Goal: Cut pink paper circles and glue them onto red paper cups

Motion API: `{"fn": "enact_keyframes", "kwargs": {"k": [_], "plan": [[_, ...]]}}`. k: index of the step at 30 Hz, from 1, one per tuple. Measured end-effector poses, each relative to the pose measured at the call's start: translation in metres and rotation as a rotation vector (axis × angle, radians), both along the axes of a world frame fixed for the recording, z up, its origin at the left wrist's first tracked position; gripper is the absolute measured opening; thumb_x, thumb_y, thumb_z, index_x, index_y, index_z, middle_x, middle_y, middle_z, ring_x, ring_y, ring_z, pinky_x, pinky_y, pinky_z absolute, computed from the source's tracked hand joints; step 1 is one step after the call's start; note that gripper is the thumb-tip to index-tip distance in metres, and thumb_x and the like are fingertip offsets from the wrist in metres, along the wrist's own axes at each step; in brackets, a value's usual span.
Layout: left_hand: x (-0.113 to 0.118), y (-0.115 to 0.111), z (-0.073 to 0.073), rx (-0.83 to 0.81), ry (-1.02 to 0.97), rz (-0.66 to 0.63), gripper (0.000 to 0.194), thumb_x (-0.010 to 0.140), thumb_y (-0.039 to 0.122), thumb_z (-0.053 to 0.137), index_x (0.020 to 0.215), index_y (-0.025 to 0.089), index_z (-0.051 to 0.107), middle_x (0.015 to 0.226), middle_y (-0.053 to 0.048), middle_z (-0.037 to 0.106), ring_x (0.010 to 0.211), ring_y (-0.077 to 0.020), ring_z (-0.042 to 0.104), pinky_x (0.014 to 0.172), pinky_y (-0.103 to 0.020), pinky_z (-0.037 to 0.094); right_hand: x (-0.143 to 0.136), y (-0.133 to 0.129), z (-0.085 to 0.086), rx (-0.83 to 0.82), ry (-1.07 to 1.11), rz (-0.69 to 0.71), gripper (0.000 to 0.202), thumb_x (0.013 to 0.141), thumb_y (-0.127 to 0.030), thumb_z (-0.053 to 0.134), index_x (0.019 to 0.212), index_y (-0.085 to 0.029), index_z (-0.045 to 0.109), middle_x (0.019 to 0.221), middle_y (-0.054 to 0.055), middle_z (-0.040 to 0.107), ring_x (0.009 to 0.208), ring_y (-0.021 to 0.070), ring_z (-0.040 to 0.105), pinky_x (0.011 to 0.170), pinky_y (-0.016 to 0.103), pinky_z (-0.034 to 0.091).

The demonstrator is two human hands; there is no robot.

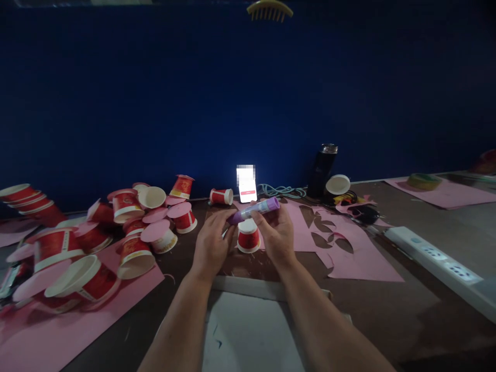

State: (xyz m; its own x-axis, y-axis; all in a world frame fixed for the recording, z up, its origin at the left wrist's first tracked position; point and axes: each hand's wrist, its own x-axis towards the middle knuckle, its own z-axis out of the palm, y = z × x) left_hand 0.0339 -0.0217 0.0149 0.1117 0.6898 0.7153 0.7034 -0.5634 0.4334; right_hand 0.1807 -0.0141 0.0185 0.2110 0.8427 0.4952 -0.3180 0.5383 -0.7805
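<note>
A purple glue stick is held level between my two hands, above a small red and white paper cup that stands upside down on the brown table. My left hand has its fingers closed round the stick's darker left end. Fingers of my right hand grip its middle and right part. Behind the hands a lit phone leans upright. Pink paper with cut-out shapes lies to the right of the hands.
Many red paper cups, several with pink discs, crowd the left over a pink sheet. A dark bottle, a tipped cup and a white power strip are on the right. A white board lies in front.
</note>
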Motion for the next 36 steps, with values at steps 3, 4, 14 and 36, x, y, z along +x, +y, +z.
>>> {"fn": "enact_keyframes", "kwargs": {"k": [3,4,14,36], "plan": [[0.0,0.0,0.0,0.016,0.019,-0.006,0.034,0.082,0.015,0.053,0.115,0.022,0.057,0.114,-0.005,0.061,0.107,-0.0183,0.055,0.094,-0.035,0.043,-0.001,-0.003,0.001,-0.003,-0.018,-0.016,0.028,0.075,-0.026,0.07,0.099,-0.021,0.058,0.098,0.004,0.069,0.09,0.0184,0.066,0.084,0.036,0.052],[-0.001,0.0,0.0,0.022,0.023,-0.007,0.034,0.082,0.015,0.053,0.115,0.022,0.057,0.114,-0.005,0.061,0.107,-0.0184,0.055,0.094,-0.035,0.043,-0.001,-0.004,0.002,-0.004,-0.029,-0.02,0.029,0.075,-0.026,0.07,0.1,-0.021,0.058,0.098,0.004,0.069,0.089,0.0183,0.066,0.083,0.035,0.052],[-0.001,-0.001,0.001,0.019,0.031,-0.011,0.031,0.083,0.018,0.054,0.113,0.021,0.058,0.112,-0.005,0.063,0.106,-0.0181,0.056,0.094,-0.034,0.044,-0.002,-0.003,0.001,-0.026,-0.079,-0.049,0.029,0.073,-0.029,0.071,0.097,-0.02,0.056,0.094,0.004,0.068,0.085,0.0184,0.066,0.08,0.035,0.051],[-0.005,-0.001,-0.002,0.102,0.021,-0.02,0.027,0.081,0.017,0.058,0.107,0.018,0.061,0.105,-0.007,0.065,0.1,-0.0181,0.059,0.091,-0.033,0.047,0.003,-0.001,0.005,-0.115,-0.295,-0.014,0.03,0.071,-0.033,0.072,0.094,-0.02,0.058,0.09,0.003,0.067,0.084,0.0173,0.063,0.081,0.034,0.047]]}}
